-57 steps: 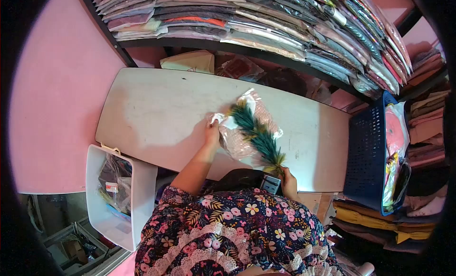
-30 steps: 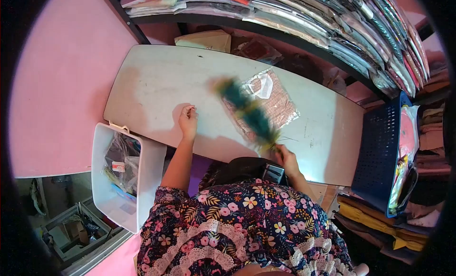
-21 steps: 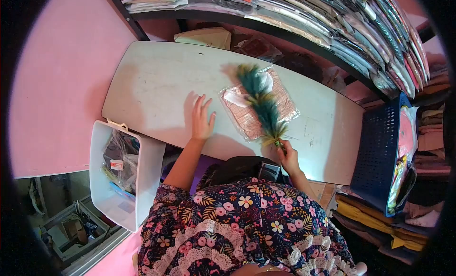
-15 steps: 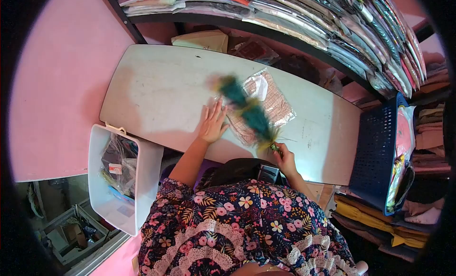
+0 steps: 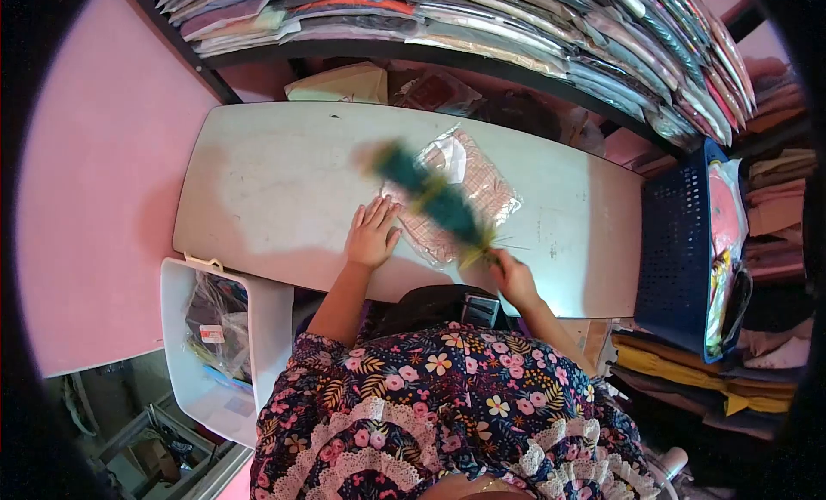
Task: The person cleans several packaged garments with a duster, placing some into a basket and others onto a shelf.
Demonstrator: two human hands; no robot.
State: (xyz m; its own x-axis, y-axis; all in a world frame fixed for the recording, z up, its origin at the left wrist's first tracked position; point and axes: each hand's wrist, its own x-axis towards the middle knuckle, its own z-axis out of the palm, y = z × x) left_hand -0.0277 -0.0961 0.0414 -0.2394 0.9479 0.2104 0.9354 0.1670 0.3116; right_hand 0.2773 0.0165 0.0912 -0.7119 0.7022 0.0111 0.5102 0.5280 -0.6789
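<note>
In my right hand (image 5: 514, 278) is the handle end of a green and yellow duster (image 5: 449, 211), its fluffy head blurred by motion. The duster slants up and left across a clear plastic packet of folded checked cloth (image 5: 492, 180), hiding part of it. A white label (image 5: 453, 160) shows inside the packet near its upper end. My left hand (image 5: 372, 233) lies flat with fingers stretched on the white table (image 5: 275, 182), its fingertips by the packet's left edge.
Packed garments in plastic (image 5: 499, 27) fill the shelf above the table. A white bin (image 5: 271, 328) with plastic bags stands at the left, a blue basket (image 5: 675, 242) at the right. Folded clothes (image 5: 688, 371) are stacked below the basket.
The view has shifted a little. The duster is still over the packet, blurred in both frames, and my left hand stays flat on the table beside it.
</note>
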